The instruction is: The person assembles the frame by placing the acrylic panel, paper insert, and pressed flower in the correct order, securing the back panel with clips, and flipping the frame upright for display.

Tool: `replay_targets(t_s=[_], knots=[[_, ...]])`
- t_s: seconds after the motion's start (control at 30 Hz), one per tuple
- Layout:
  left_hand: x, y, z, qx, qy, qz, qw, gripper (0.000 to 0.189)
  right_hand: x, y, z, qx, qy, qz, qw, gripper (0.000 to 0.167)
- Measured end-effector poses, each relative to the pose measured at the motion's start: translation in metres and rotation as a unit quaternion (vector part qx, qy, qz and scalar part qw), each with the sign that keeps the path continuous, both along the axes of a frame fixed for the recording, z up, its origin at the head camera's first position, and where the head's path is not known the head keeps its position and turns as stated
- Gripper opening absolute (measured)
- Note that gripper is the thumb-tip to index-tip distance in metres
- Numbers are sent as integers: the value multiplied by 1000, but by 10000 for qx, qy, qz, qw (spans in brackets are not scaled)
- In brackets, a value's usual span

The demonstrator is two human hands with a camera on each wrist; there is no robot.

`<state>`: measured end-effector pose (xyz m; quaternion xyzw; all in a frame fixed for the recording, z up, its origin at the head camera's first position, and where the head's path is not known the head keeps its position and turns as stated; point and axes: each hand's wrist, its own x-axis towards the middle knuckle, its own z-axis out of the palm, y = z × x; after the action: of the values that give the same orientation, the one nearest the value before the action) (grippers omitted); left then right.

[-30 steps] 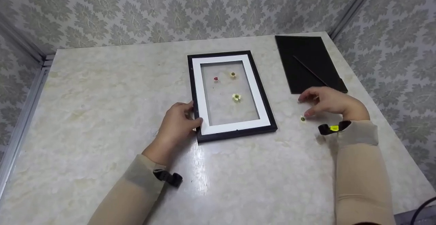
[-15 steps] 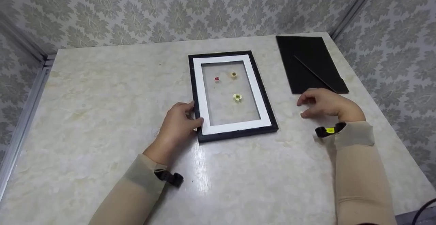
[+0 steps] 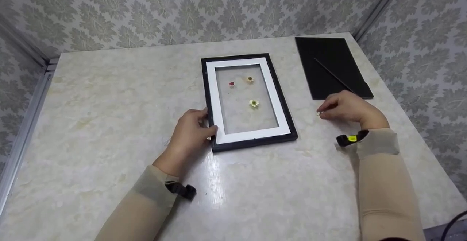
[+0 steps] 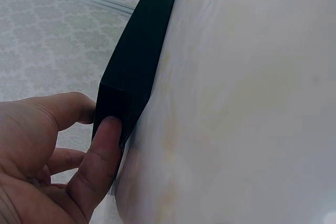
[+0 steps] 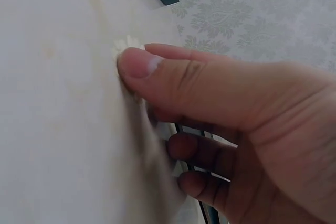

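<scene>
My left hand (image 3: 191, 129) grips the frame (image 3: 255, 144) by its left edge near the close corner, thumb over the rim. The frame lies flat on the table (image 3: 109, 106), and inside its white border (image 3: 215, 98) sit three flowers — a red flower (image 3: 231, 84), a yellow flower (image 3: 250, 79) and, nearer me, a pale flower (image 3: 254, 103). My right hand (image 3: 348, 108) pinches a small bloom (image 5: 127, 41) between thumb and fingertip, well apart from the frame's right side — just beside the black board (image 3: 321, 51), where a thin strip (image 3: 332, 73) lies slantwise.
</scene>
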<state>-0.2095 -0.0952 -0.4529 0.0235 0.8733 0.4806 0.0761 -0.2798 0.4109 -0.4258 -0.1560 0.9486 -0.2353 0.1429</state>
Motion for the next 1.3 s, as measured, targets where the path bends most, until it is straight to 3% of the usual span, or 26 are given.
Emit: replay_targets(t_s=[0.5, 0.77, 0.9, 1.07, 1.3], knots=[[0, 0, 5, -59, 70, 23, 10000, 72, -3, -2, 3, -109, 265, -409, 9988, 9], [0, 0, 6, -44, 83, 14, 10000, 72, -2, -11, 3, -903, 550, -690, 9920, 10], [1, 1, 4, -86, 130, -27, 9999, 72, -1, -30, 2, -1506, 850, -478, 9838, 11], [2, 2, 0, -28, 127, -75, 9999, 72, -1, -66, 10, -2061, 915, -59, 9742, 9], [2, 2, 0, 22, 143, -11, 9999, 71, -13, -118, 33, -2106, 946, 577, 9713, 6]])
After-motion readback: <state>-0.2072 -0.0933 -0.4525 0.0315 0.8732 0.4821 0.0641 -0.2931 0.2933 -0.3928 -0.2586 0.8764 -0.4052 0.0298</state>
